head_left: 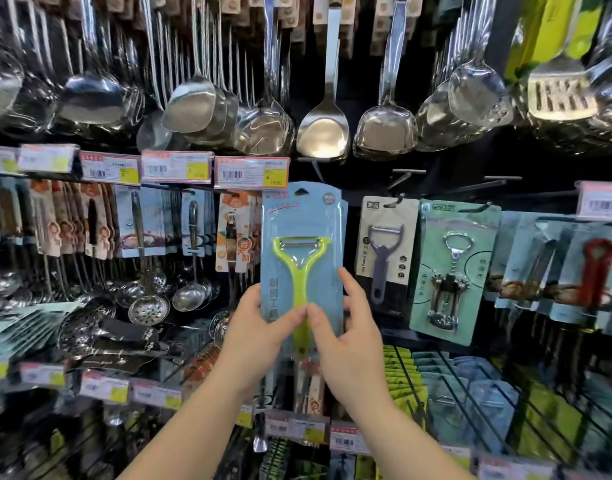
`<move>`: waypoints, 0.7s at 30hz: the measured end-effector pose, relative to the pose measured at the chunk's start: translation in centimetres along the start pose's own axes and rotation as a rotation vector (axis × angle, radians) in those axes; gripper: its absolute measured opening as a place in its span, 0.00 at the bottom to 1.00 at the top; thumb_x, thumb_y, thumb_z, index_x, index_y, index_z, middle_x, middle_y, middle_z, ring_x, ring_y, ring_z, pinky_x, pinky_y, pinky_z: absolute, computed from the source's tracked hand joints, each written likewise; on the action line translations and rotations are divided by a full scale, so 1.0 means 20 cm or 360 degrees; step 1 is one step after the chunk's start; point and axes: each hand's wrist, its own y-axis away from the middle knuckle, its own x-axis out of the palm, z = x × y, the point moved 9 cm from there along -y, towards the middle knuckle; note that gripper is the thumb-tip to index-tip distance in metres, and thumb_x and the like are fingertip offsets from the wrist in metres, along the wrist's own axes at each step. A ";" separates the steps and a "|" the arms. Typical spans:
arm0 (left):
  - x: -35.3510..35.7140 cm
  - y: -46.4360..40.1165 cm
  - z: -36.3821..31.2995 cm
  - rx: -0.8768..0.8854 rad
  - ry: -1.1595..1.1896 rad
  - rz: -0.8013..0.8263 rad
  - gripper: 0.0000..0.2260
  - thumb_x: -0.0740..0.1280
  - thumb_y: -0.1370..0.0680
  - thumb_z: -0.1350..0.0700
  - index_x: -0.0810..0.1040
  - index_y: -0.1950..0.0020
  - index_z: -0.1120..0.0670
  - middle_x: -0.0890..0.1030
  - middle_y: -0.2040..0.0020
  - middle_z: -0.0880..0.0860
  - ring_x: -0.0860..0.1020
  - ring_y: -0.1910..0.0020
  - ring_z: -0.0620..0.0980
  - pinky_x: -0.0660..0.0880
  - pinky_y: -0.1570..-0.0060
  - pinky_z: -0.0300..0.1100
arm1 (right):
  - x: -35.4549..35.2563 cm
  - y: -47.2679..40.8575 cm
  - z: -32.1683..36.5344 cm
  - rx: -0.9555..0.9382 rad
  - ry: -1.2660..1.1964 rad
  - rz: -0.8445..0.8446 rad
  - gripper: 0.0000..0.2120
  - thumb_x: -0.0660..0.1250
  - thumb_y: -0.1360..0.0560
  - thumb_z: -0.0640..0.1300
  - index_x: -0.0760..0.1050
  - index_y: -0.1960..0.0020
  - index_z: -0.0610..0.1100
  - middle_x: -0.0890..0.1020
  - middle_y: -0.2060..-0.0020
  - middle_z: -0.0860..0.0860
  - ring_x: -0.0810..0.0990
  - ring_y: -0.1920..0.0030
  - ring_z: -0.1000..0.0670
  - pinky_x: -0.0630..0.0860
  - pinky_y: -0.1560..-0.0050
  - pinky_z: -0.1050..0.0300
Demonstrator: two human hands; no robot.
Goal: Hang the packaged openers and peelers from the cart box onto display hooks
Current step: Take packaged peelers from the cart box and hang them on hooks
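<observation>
L hand (259, 315) + R hand (346, 327) both pinch peeler pack (302, 258) low, up at hook row | risk: I miss hang hole (301, 192), card flexes, pack drops | neighbour pack (386, 254) close, may snag

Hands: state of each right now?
Left hand: holding the green peeler pack at its lower left edge.
Right hand: holding the same pack at its lower right.

Quick tally: two hands, left hand (263, 327) and right hand (349, 341), on one green peeler pack (302, 258), plus one grey peeler pack (384, 258), one corkscrew pack (451, 271), one red opener pack (595, 268), and too many blurry ladles to count.
</observation>
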 end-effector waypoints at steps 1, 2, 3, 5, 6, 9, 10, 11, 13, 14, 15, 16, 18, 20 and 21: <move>0.01 -0.02 -0.02 0.0005 -0.0002 0.0016 0.14 0.74 0.26 0.58 0.77 0.43 0.51 0.87 0.51 0.51 0.86 0.54 0.51 0.81 0.62 0.41 | -0.01 -0.02 0.01 -0.0021 0.0009 -0.0019 0.27 0.66 0.27 0.61 0.59 0.33 0.74 0.70 0.32 0.65 0.70 0.33 0.61 0.73 0.34 0.49; 0.03 -0.03 -0.03 0.0008 -0.0012 0.0036 0.14 0.74 0.26 0.57 0.77 0.42 0.51 0.87 0.50 0.50 0.86 0.53 0.51 0.82 0.61 0.42 | -0.03 -0.03 0.01 -0.0037 0.0038 -0.0041 0.27 0.66 0.25 0.58 0.60 0.30 0.69 0.68 0.34 0.70 0.67 0.34 0.69 0.70 0.33 0.57; 0.04 -0.04 -0.03 0.0003 -0.0025 0.0063 0.15 0.74 0.26 0.56 0.77 0.42 0.51 0.87 0.50 0.50 0.86 0.52 0.50 0.82 0.58 0.43 | -0.03 -0.04 0.00 -0.0040 0.0079 -0.0058 0.27 0.65 0.24 0.57 0.61 0.28 0.66 0.65 0.37 0.75 0.63 0.38 0.77 0.66 0.36 0.67; 0.06 -0.06 -0.01 -0.0048 -0.0074 0.0112 0.15 0.74 0.26 0.53 0.76 0.41 0.48 0.86 0.48 0.47 0.85 0.49 0.46 0.81 0.53 0.43 | -0.04 -0.06 -0.03 0.0004 0.0144 -0.0064 0.28 0.64 0.23 0.57 0.61 0.26 0.62 0.62 0.41 0.76 0.61 0.44 0.80 0.60 0.43 0.75; 0.07 -0.08 0.00 -0.0087 -0.0110 0.0130 0.15 0.74 0.26 0.50 0.76 0.42 0.47 0.86 0.47 0.44 0.84 0.48 0.43 0.80 0.50 0.41 | -0.04 -0.08 -0.04 0.0030 0.0164 -0.0063 0.28 0.64 0.23 0.57 0.60 0.25 0.61 0.63 0.41 0.74 0.62 0.44 0.77 0.58 0.44 0.74; 0.09 -0.12 0.03 -0.0173 -0.0204 0.0166 0.15 0.73 0.25 0.47 0.74 0.41 0.43 0.84 0.48 0.37 0.82 0.49 0.35 0.78 0.53 0.34 | -0.04 -0.14 -0.06 0.0076 0.0232 -0.0047 0.29 0.64 0.23 0.57 0.59 0.24 0.59 0.64 0.39 0.67 0.63 0.44 0.73 0.59 0.44 0.72; 0.10 -0.15 0.04 -0.0199 -0.0264 0.0136 0.19 0.72 0.25 0.46 0.72 0.37 0.45 0.83 0.44 0.39 0.81 0.47 0.37 0.78 0.52 0.36 | -0.03 -0.17 -0.07 0.0095 0.0263 -0.0023 0.30 0.64 0.23 0.57 0.58 0.24 0.59 0.64 0.37 0.65 0.64 0.42 0.70 0.60 0.43 0.70; 0.09 -0.17 0.04 -0.0233 -0.0369 0.0060 0.26 0.72 0.25 0.45 0.68 0.31 0.47 0.79 0.37 0.44 0.79 0.41 0.42 0.78 0.47 0.42 | -0.03 -0.20 -0.08 0.0125 0.0294 0.0003 0.30 0.63 0.22 0.57 0.57 0.23 0.58 0.65 0.34 0.62 0.65 0.38 0.65 0.60 0.41 0.67; 0.06 -0.21 0.05 -0.0308 -0.0769 -0.0173 0.42 0.71 0.27 0.40 0.52 0.20 0.49 0.65 0.24 0.55 0.67 0.27 0.57 0.67 0.30 0.55 | -0.06 -0.23 -0.13 0.0211 0.0357 -0.0006 0.31 0.63 0.22 0.58 0.57 0.23 0.56 0.63 0.28 0.55 0.64 0.30 0.56 0.61 0.36 0.62; 0.05 -0.20 0.05 -0.0301 -0.0948 -0.0300 0.46 0.70 0.27 0.38 0.47 0.19 0.50 0.59 0.21 0.58 0.60 0.24 0.59 0.61 0.27 0.56 | -0.09 -0.22 -0.15 0.0230 0.0399 -0.0040 0.31 0.63 0.22 0.58 0.57 0.23 0.56 0.62 0.26 0.52 0.63 0.28 0.53 0.61 0.32 0.59; 0.05 -0.19 0.05 -0.0249 -0.1058 -0.0401 0.47 0.69 0.27 0.37 0.46 0.19 0.51 0.55 0.20 0.59 0.56 0.22 0.59 0.56 0.26 0.56 | -0.14 -0.20 -0.17 0.0221 0.0452 -0.0081 0.30 0.63 0.22 0.58 0.58 0.23 0.55 0.62 0.26 0.51 0.63 0.27 0.51 0.61 0.28 0.54; 0.09 -0.16 0.04 -0.0152 -0.1117 -0.0459 0.46 0.69 0.27 0.37 0.47 0.19 0.52 0.54 0.20 0.59 0.54 0.22 0.59 0.54 0.25 0.55 | -0.20 -0.18 -0.19 0.0202 0.0509 -0.0126 0.30 0.63 0.22 0.57 0.59 0.23 0.54 0.63 0.26 0.50 0.63 0.27 0.50 0.61 0.27 0.51; 0.23 -0.10 0.04 0.0060 -0.1231 -0.0450 0.42 0.67 0.25 0.38 0.50 0.19 0.52 0.54 0.20 0.60 0.53 0.21 0.58 0.52 0.25 0.55 | -0.35 -0.11 -0.25 0.0209 0.0611 -0.0220 0.28 0.64 0.22 0.57 0.62 0.25 0.54 0.66 0.27 0.51 0.64 0.28 0.50 0.63 0.28 0.48; 0.44 -0.04 0.07 0.0185 -0.1361 -0.0310 0.38 0.66 0.24 0.39 0.54 0.20 0.52 0.54 0.20 0.59 0.53 0.21 0.58 0.52 0.24 0.56 | -0.55 -0.04 -0.33 0.0319 0.0696 -0.0308 0.27 0.62 0.22 0.58 0.62 0.25 0.55 0.66 0.28 0.52 0.65 0.28 0.50 0.65 0.30 0.48; 0.56 -0.01 0.09 0.0215 -0.1405 -0.0215 0.36 0.65 0.23 0.39 0.56 0.21 0.51 0.54 0.20 0.58 0.54 0.21 0.58 0.52 0.24 0.56 | -0.67 -0.01 -0.37 0.0382 0.0734 -0.0357 0.26 0.62 0.22 0.58 0.62 0.26 0.55 0.66 0.28 0.52 0.65 0.28 0.50 0.66 0.31 0.48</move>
